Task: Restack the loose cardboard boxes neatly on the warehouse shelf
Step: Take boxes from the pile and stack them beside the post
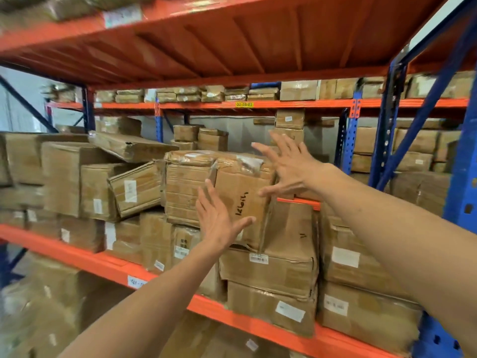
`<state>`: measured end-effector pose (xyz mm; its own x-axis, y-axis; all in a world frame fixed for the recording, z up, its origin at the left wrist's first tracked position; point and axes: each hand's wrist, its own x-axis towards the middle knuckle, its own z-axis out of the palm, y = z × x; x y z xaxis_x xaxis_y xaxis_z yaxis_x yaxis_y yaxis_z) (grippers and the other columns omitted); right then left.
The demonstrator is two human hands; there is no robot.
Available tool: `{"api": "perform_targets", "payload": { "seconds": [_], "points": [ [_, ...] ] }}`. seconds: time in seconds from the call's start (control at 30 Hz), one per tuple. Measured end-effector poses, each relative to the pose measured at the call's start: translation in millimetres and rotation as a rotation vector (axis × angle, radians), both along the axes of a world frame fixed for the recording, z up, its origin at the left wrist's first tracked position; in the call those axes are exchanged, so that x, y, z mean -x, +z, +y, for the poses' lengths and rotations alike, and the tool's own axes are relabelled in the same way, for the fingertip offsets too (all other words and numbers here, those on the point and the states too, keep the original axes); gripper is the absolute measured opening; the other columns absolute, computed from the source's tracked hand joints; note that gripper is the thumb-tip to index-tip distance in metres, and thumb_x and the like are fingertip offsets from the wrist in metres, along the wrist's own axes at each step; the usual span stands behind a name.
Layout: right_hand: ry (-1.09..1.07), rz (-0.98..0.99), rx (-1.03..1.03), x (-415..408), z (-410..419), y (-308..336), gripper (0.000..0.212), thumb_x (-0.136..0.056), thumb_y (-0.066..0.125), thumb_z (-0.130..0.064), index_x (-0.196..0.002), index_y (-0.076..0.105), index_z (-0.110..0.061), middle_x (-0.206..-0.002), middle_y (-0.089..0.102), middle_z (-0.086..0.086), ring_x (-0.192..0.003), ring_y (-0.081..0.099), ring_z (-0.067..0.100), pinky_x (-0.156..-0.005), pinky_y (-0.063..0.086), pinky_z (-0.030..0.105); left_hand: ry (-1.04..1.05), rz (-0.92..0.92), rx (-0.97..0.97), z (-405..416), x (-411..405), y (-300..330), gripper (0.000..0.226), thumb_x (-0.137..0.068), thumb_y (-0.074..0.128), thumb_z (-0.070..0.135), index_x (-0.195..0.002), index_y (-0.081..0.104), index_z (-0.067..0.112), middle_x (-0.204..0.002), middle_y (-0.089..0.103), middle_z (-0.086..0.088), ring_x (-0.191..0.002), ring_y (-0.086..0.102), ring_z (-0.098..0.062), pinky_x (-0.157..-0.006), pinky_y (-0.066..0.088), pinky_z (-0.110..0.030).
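A battered cardboard box with black handwriting [240, 195] sits tilted on top of a stack on the orange shelf [85, 257]. My left hand [216, 218] is spread flat against its front lower face, fingers apart. My right hand [289, 166] is spread open at the box's upper right corner, fingers splayed and holding nothing. Under it lie two crushed boxes [271, 275] with white labels. To the left a smaller box [136, 189] leans at an angle, and a flat dented box [131, 148] lies skewed across the tops of others.
Taller boxes [62, 177] fill the shelf's left side. More labelled boxes [361, 257] stand to the right by the blue upright [462, 192]. The orange deck of the level above [232, 40] hangs low overhead. Further racks of boxes [413, 148] stand behind.
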<state>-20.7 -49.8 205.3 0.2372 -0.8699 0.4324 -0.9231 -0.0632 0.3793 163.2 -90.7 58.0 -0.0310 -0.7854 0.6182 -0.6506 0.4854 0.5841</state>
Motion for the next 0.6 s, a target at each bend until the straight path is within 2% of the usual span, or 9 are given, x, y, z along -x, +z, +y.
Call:
{"api": "perform_targets", "payload": {
  "seconds": [0.13,0.23,0.27,0.33,0.4,0.47,0.53,0.6],
  "points": [
    [0.003,-0.026,-0.122,-49,-32,6,0.132,-0.064,0.076,-0.077,-0.154,-0.017,-0.051,-0.165,-0.028,0.009,-0.15,-0.015,0.047,-0.112,0.012,0.077,-0.1,0.008,-0.187,-16,-10,-8,0.155,-0.066,0.079,0.072,-0.154,-0.034,0.011,-0.165,-0.009,-0.031,-0.155,-0.003,-0.043,-0.126,0.006,-0.055],
    [-0.034,-0.048,-0.221,-73,-53,12,0.14,-0.059,0.086,-0.068,-0.152,-0.018,-0.055,-0.165,-0.027,0.009,-0.149,-0.004,0.053,-0.112,0.02,0.075,-0.169,-0.025,-0.18,-30,-7,-16,0.155,-0.065,0.082,0.069,-0.155,-0.032,0.014,-0.165,-0.001,-0.026,-0.153,0.006,-0.042,-0.125,0.012,-0.054],
    [-0.041,-0.035,-0.25,-76,-57,13,0.141,-0.058,0.088,-0.066,-0.151,-0.017,-0.057,-0.167,-0.021,0.01,-0.149,0.006,0.053,-0.112,0.025,0.07,-0.176,-0.013,-0.16,-32,-5,-19,0.155,-0.065,0.083,0.068,-0.155,-0.032,0.015,-0.166,0.0,-0.024,-0.152,0.008,-0.041,-0.124,0.014,-0.054],
    [-0.03,0.023,-0.263,-77,-60,14,0.14,-0.054,0.09,-0.065,-0.153,-0.008,-0.055,-0.166,0.011,0.013,-0.144,0.03,0.046,-0.11,0.035,0.061,-0.17,0.03,-0.111,-35,-1,-23,0.155,-0.063,0.083,0.07,-0.156,-0.029,0.018,-0.166,0.003,-0.022,-0.15,0.014,-0.041,-0.122,0.017,-0.054],
    [-0.014,0.036,-0.235,-75,-64,14,0.136,-0.051,0.091,-0.067,-0.153,0.003,-0.049,-0.155,0.036,0.009,-0.138,0.041,0.036,-0.106,0.04,0.055,-0.193,0.088,-0.053,-41,-2,-29,0.154,-0.06,0.082,0.073,-0.159,-0.024,0.022,-0.165,0.01,-0.019,-0.147,0.02,-0.038,-0.119,0.021,-0.054],
    [0.017,-0.021,-0.206,-66,-60,9,0.131,-0.051,0.092,-0.065,-0.151,0.009,-0.045,-0.153,0.041,0.006,-0.137,0.042,0.031,-0.103,0.041,0.051,-0.24,0.17,-0.019,-48,-4,-36,0.153,-0.055,0.085,0.072,-0.161,-0.017,0.026,-0.163,0.015,-0.018,-0.146,0.021,-0.034,-0.119,0.021,-0.053],
    [0.04,-0.101,-0.176,-54,-53,3,0.128,-0.052,0.093,-0.061,-0.149,0.012,-0.043,-0.153,0.039,0.004,-0.137,0.04,0.029,-0.097,0.039,0.047,-0.247,0.283,-0.069,-54,-5,-44,0.153,-0.051,0.086,0.074,-0.162,-0.009,0.028,-0.164,0.017,-0.015,-0.15,0.016,-0.03,-0.121,0.019,-0.053],
    [0.024,-0.189,-0.186,-39,-46,1,0.132,-0.05,0.096,-0.057,-0.148,0.009,-0.043,-0.153,0.034,0.007,-0.136,0.038,0.031,-0.1,0.037,0.048,-0.242,0.37,-0.154,-58,-2,-51,0.148,-0.047,0.084,0.08,-0.162,0.006,0.027,-0.163,0.021,-0.009,-0.151,0.017,-0.029,-0.122,0.022,-0.053]
  ]
}}
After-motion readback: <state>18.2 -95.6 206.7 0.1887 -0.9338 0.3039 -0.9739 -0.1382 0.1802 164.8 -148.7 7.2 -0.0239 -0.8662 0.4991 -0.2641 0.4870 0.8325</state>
